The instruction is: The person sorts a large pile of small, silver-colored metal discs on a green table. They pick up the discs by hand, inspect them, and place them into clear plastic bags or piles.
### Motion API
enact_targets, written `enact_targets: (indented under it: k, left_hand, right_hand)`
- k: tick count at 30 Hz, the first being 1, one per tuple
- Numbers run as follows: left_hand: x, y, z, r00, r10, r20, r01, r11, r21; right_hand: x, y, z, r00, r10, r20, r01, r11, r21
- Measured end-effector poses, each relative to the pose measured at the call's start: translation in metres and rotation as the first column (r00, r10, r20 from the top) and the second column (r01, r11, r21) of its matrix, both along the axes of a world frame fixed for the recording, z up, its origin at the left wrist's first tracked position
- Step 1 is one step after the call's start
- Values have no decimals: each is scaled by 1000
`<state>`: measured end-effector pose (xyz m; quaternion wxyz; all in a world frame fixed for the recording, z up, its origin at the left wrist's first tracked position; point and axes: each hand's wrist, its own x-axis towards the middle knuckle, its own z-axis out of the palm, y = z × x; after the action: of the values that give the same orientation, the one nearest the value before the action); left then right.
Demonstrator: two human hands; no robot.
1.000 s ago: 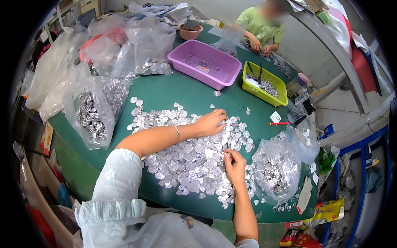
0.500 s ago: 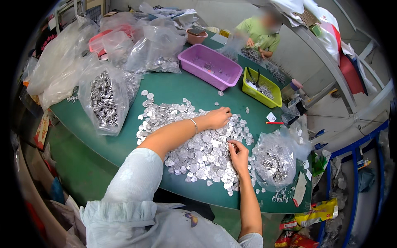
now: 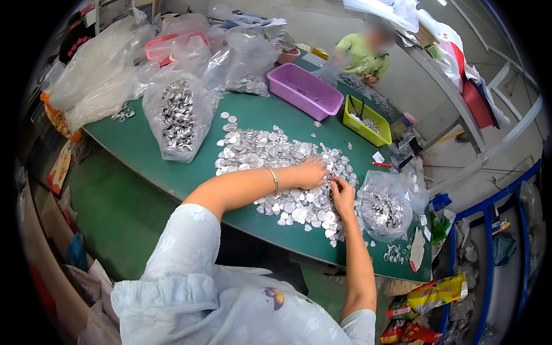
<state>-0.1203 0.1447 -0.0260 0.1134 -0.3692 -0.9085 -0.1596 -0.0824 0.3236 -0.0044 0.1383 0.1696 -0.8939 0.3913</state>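
Note:
A broad heap of flat silver metal pieces [image 3: 259, 148], many round and some scalloped, is spread over the green table [image 3: 190, 172]. My left hand [image 3: 311, 173] lies on the right part of this heap, palm down with its fingers apart. Close beside it, my right hand [image 3: 343, 195] has its thumb and forefinger brought together at the pieces. Whether a piece sits between those fingertips is too small to make out. A clear plastic bag [image 3: 384, 208] of similar silver pieces stands just right of my right hand.
Another clear bag [image 3: 178, 118] holds silver rings at the left. Farther back are a purple bin [image 3: 303, 102] and a yellow-green basket [image 3: 376, 137]. A red pen [image 3: 382, 164] and small rings [image 3: 395, 252] lie toward the right. A person in green [image 3: 362, 54] sits beyond.
My two hands have come closer together over the heap: the left has drawn back toward me, the right has moved forward. The whole view has shifted slightly.

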Motion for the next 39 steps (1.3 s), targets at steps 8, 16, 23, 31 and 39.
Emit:
enact_targets:
  k: [8, 16, 23, 31, 39]
  left_hand:
    - [40, -32, 3, 997, 80, -10, -80, 992, -98]
    - [59, -52, 3, 997, 30, -71, -36, 995, -95]
    - [61, -64, -5, 995, -40, -97, 38, 999, -20]
    - [74, -61, 3, 1000, 18, 14, -18, 999, -39]
    - [70, -58, 15, 988, 24, 153, -25, 1000, 5]
  right_hand:
    - [9, 1, 7, 950, -29, -312, 85, 982, 168]
    - [-3, 18, 40, 975, -223, 21, 224, 966, -132]
    - [-30, 5, 30, 794, 306, 525, 502, 158, -851]
    - [-35, 2, 7, 832, 170, 528, 375, 528, -762]
    - [-58, -3, 5, 961, -176, 214, 184, 983, -17]
